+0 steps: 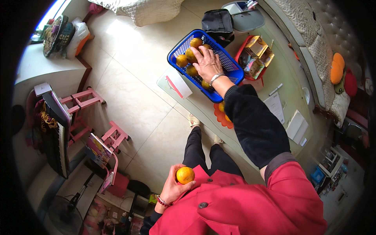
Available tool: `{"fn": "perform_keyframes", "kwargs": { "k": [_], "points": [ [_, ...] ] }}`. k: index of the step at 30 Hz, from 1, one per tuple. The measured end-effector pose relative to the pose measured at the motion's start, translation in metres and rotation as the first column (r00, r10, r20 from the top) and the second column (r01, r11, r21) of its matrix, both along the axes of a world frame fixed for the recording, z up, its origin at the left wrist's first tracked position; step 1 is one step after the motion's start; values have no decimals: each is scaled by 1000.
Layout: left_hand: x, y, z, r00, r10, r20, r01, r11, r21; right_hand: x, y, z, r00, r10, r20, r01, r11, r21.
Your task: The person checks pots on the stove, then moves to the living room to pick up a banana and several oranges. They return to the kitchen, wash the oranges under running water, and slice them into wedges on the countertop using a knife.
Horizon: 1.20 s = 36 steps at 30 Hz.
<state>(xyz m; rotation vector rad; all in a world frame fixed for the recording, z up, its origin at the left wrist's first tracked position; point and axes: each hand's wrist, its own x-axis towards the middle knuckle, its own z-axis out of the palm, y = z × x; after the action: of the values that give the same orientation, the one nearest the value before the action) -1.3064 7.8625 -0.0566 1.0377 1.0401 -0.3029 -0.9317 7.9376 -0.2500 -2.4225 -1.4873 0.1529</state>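
My left hand holds an orange citrus fruit in front of my red coat, with the thumb and fingers around it. Reaching over the glass-topped table, my right hand is inside a blue plastic basket. Its fingers rest on the fruit there; whether they grip one is hidden under the palm. Several orange citrus fruits lie in the basket, mostly towards its far-left end. Partly behind my right sleeve, a scalloped orange plate also carries fruit.
Beside the basket stand a black bag and a red container with small boxes. A white card with a red strip, a sheet of paper and a notebook lie on the table. Pink stools and a keyboard are at left.
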Motion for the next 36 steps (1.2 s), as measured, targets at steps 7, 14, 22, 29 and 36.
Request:
{"fn": "perform_keyframes", "kwargs": {
  "k": [7, 14, 22, 29, 36],
  "points": [
    [-15, -4, -5, 997, 74, 17, -75, 996, 50, -20, 3, -12, 939, 75, 335, -76, 997, -9],
    [-11, -4, -6, 989, 138, 53, -137, 990, -25, -9, -36, 7, 995, -104, 0, 103, 991, 89],
    [-15, -6, -5, 991, 129, 31, -130, 991, 29, 34, 18, -13, 932, -350, -95, 294, 882, -369],
    [-9, -6, -5, 983, 179, 47, -178, 984, -32, 20, -49, -15, 707, -385, -594, 501, 865, 35],
    [3, -2, -6, 992, 107, 61, -107, 994, -7, 14, -103, 56, -463, 166, -871, 540, 832, -128]
  ]
}}
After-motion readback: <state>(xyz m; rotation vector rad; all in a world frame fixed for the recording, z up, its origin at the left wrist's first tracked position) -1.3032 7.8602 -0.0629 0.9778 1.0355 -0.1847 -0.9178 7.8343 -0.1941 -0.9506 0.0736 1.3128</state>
